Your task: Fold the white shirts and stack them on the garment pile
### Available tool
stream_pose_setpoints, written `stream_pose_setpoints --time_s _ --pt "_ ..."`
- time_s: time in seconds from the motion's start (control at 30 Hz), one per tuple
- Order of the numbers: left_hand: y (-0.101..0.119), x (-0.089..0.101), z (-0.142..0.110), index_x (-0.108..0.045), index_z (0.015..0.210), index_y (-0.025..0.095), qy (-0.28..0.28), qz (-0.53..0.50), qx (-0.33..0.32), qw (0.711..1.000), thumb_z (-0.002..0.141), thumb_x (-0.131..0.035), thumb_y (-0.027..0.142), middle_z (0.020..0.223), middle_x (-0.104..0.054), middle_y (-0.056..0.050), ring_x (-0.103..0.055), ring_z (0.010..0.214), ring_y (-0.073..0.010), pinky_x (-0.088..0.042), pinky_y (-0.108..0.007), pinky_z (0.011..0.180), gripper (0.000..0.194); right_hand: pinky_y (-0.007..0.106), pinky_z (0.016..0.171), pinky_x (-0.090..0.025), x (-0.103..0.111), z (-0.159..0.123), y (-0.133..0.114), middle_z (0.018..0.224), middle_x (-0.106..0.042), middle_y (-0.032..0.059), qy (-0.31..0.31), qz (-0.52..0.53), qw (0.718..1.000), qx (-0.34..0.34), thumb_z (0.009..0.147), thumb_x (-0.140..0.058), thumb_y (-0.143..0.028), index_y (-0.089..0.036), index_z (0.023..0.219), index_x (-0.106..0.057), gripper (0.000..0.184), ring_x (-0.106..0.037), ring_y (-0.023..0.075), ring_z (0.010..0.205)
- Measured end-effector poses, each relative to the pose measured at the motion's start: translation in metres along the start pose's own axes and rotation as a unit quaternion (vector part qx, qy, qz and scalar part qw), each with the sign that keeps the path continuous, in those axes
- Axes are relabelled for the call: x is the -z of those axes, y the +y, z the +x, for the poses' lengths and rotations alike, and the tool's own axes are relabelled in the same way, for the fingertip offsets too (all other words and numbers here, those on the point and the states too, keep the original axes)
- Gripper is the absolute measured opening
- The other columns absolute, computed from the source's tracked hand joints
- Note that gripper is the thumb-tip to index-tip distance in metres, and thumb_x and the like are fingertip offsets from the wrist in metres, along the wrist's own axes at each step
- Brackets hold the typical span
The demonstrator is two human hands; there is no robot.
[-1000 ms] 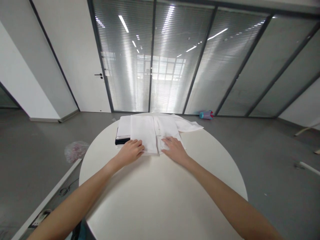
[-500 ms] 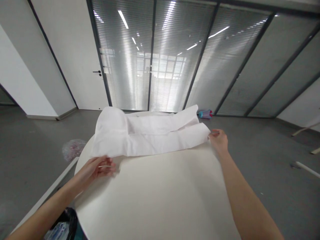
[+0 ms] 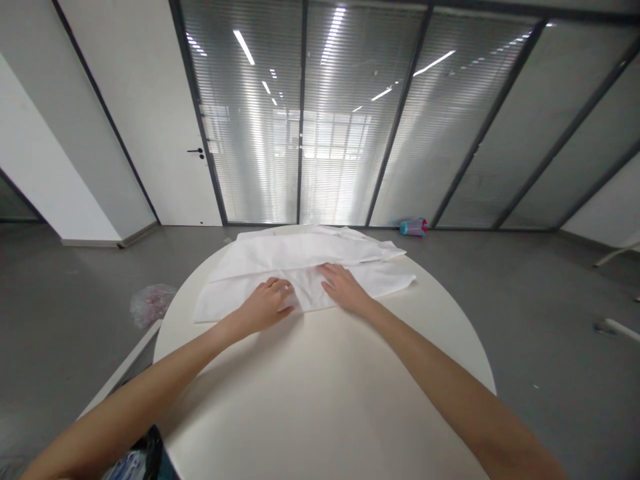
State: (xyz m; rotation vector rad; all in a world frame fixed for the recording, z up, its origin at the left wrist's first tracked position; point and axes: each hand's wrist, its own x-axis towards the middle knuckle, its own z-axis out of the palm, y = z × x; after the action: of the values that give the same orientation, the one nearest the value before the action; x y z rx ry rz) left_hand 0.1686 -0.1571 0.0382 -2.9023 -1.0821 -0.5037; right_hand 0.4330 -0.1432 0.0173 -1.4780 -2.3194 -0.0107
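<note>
We have brought our left hand (image 3: 267,303) and right hand (image 3: 346,288) inward onto the white cloth (image 3: 285,253), far on the table (image 3: 330,393). The right lies loose; whether the left pinches, we cannot tell. Room opens past the cloth's near edge.

The white cloth (image 3: 300,253), folded narrow a second ago and lifted wide half a second ago, now lies lower and flatter along the counter (image 3: 320,393). The left hand (image 3: 270,303) and right hand (image 3: 345,287) have moved inward from its ends to its near middle.
</note>
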Motion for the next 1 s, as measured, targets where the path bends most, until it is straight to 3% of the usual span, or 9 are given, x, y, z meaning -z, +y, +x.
stream_pose_setpoints --time_s 0.17,0.33,0.57,0.67,0.73,0.8,0.83,0.9,1.0 --pt "-0.013 -0.011 0.020 -0.057 0.129 0.015 0.065 0.115 -0.004 0.991 0.091 -0.060 0.033 0.144 -0.049 -0.017 -0.040 0.135 -0.0337 -0.036 -0.049 0.109 0.042 0.046 0.116 -0.023 0.015 0.030 -0.005 0.153 -0.041 0.0115 0.056 0.013 0.998 -0.015 0.099 -0.038 -0.032 -0.023 0.153 -0.034 0.055 -0.036 0.0243 0.140" --pt "-0.023 -0.004 0.038 -0.055 0.129 0.009 0.066 0.156 0.069 0.983 0.090 -0.059 0.030 0.125 -0.060 -0.020 -0.054 0.116 -0.0340 -0.041 -0.048 0.097 0.044 0.046 0.111 -0.028 0.020 0.050 -0.017 0.138 -0.056 0.0121 0.022 -0.014 1.000 0.007 0.095 -0.048 -0.029 -0.022 0.137 -0.056 0.043 -0.045 0.0267 0.130" --pt "-0.001 0.016 0.043 -0.070 0.095 0.015 0.008 0.144 0.062 0.988 0.090 -0.056 0.015 0.099 -0.067 -0.013 -0.063 0.098 -0.0295 -0.045 -0.041 0.083 0.016 0.038 0.094 -0.040 0.027 0.040 -0.025 0.105 -0.071 0.0084 -0.054 -0.014 0.998 -0.007 0.087 -0.058 -0.020 -0.022 0.099 -0.074 0.020 -0.060 0.0232 0.100" --pt "0.021 0.034 0.023 -0.069 0.091 0.016 -0.032 0.066 0.011 0.997 0.090 -0.054 0.013 0.096 -0.066 -0.009 -0.066 0.086 -0.0243 -0.045 -0.032 0.071 0.015 0.030 0.075 -0.044 0.050 0.022 -0.031 0.084 -0.072 0.0048 -0.153 0.067 0.986 -0.010 0.085 -0.060 -0.030 -0.020 0.083 -0.074 0.018 -0.062 0.0194 0.077" --pt "0.037 0.045 0.006 -0.068 0.088 0.018 -0.095 -0.027 -0.059 0.993 0.089 -0.057 0.014 0.091 -0.067 -0.005 -0.065 0.078 -0.0198 -0.044 -0.028 0.066 0.012 0.026 0.064 -0.043 0.067 0.009 -0.037 0.073 -0.070 0.0030 -0.273 0.153 0.950 -0.002 0.085 -0.060 -0.045 -0.018 0.078 -0.074 0.031 -0.061 0.0172 0.066" --pt "0.048 0.051 -0.009 -0.069 0.087 0.021 -0.188 -0.122 -0.132 0.966 0.087 -0.061 0.014 0.083 -0.068 -0.001 -0.064 0.073 -0.0160 -0.043 -0.024 0.063 0.011 0.024 0.060 -0.043 0.078 0.000 -0.041 0.070 -0.070 0.0033 -0.368 0.226 0.902 -0.003 0.087 -0.056 -0.056 -0.016 0.080 -0.073 0.044 -0.062 0.0161 0.063" --pt "0.052 0.052 -0.014 -0.070 0.089 0.022 -0.226 -0.156 -0.156 0.949 0.086 -0.061 0.015 0.081 -0.069 0.000 -0.064 0.071 -0.0148 -0.043 -0.023 0.063 0.012 0.024 0.060 -0.043 0.079 -0.003 -0.043 0.073 -0.071 0.0038 -0.383 0.241 0.892 -0.008 0.088 -0.055 -0.058 -0.016 0.085 -0.073 0.046 -0.064 0.0159 0.063" --pt "0.053 0.049 -0.017 -0.071 0.096 0.023 -0.254 -0.178 -0.160 0.937 0.088 -0.060 0.018 0.082 -0.070 0.000 -0.065 0.071 -0.0146 -0.044 -0.023 0.064 0.014 0.024 0.062 -0.045 0.074 -0.001 -0.046 0.082 -0.072 0.0049 -0.337 0.209 0.917 -0.024 0.090 -0.056 -0.049 -0.017 0.099 -0.071 0.037 -0.066 0.0164 0.067" --pt "0.041 0.036 -0.011 -0.070 0.102 0.019 -0.163 -0.099 -0.038 0.981 0.091 -0.057 0.024 0.090 -0.071 -0.005 -0.067 0.078 -0.0189 -0.047 -0.027 0.068 0.017 0.029 0.075 -0.048 0.051 0.009 -0.045 0.104 -0.071 0.0099 -0.208 0.048 0.975 -0.067 0.089 -0.063 -0.030 -0.019 0.113 -0.066 0.027 -0.068 0.0228 0.089"
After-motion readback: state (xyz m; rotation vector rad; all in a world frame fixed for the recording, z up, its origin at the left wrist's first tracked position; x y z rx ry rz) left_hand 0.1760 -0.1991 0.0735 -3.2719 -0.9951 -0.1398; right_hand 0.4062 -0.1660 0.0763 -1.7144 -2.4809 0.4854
